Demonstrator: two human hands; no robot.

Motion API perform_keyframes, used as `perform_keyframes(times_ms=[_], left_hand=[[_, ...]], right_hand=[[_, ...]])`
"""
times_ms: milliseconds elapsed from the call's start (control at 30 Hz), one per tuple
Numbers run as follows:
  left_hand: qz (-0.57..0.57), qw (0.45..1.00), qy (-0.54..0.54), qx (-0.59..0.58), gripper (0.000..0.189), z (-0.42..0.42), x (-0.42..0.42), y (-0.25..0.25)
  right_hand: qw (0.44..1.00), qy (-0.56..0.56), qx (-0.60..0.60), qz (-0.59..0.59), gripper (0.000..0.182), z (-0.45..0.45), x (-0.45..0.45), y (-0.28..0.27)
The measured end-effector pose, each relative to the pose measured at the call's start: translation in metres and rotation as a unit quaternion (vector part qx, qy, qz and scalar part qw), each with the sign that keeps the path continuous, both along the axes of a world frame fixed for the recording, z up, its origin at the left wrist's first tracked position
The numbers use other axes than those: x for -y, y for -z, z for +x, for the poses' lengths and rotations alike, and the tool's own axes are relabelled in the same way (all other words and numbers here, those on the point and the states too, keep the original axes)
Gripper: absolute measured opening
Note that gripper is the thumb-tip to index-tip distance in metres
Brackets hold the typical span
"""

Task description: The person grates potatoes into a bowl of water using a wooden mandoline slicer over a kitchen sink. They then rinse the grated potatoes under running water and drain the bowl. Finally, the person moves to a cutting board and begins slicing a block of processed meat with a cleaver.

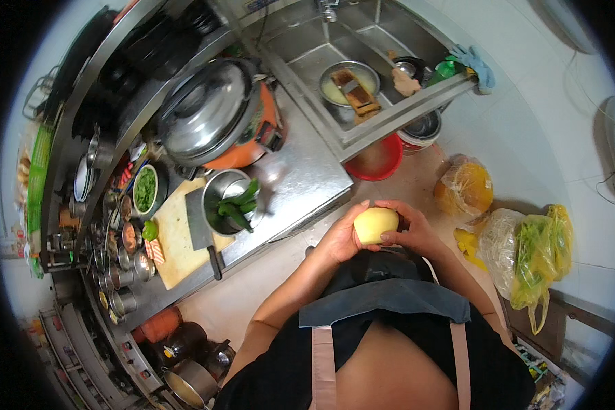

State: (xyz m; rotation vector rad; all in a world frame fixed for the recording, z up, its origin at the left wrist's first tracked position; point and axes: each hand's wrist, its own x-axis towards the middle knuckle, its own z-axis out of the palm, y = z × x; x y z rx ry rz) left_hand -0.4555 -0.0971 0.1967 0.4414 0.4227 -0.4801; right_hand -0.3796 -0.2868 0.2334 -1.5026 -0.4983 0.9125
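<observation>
A peeled potato, pale yellow with one flattened side, is held in front of the apron. My left hand cups it from one side. Around its other side curl the fingers of my right hand. Beyond the hands, in the steel sink, a metal bowl holds cloudy liquid. Across that bowl rests a wooden slicer with a metal blade.
On the steel counter are a large orange cooker, a pot of green peppers, a cleaver and a cutting board. A red basin sits below the sink. Plastic bags of vegetables are at right.
</observation>
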Motion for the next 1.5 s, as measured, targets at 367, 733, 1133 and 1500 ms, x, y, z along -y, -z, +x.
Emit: perform_keyframes(times_ms=[367,733,1133,1500], left_hand=[[0.031,0.993,0.115,-0.023,0.058,0.115,0.060,-0.004],[0.105,0.990,0.089,-0.007,0.052,0.278,0.038,0.000],[0.329,0.926,-0.140,-0.123,0.041,0.371,-0.039,0.110],[0.471,0.820,-0.115,-0.305,0.059,0.383,-0.073,0.183]], right_hand=[[0.970,0.157,-0.126,0.136,0.075,0.069,0.050,0.022],[0.972,0.210,-0.096,0.032,0.068,0.223,0.021,0.014],[0.886,0.173,-0.404,0.147,0.049,0.389,-0.044,0.048],[0.894,0.004,-0.445,0.048,0.046,0.520,-0.108,0.074]])
